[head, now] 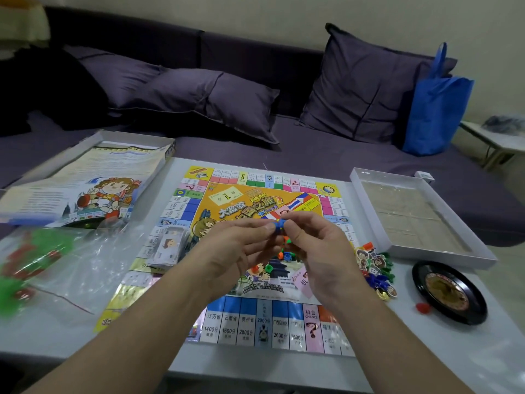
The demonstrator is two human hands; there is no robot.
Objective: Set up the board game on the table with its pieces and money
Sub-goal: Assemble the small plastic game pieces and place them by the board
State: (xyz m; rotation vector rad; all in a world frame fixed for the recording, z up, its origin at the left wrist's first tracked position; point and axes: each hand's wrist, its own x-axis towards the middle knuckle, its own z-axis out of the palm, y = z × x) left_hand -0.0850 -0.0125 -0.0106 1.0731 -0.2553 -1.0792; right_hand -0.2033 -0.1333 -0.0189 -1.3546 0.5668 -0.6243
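While raised over the board (250, 319), both hands (237, 245) (318, 245) pinching one small blue piece (277, 224) between fingertips.

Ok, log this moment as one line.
left hand + right hand: pinch blue piece | above game board | money stack on board

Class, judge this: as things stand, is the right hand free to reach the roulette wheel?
Probably not yet: the right hand and left hand both pinch a blue piece. Nothing blocks the roulette wheel.
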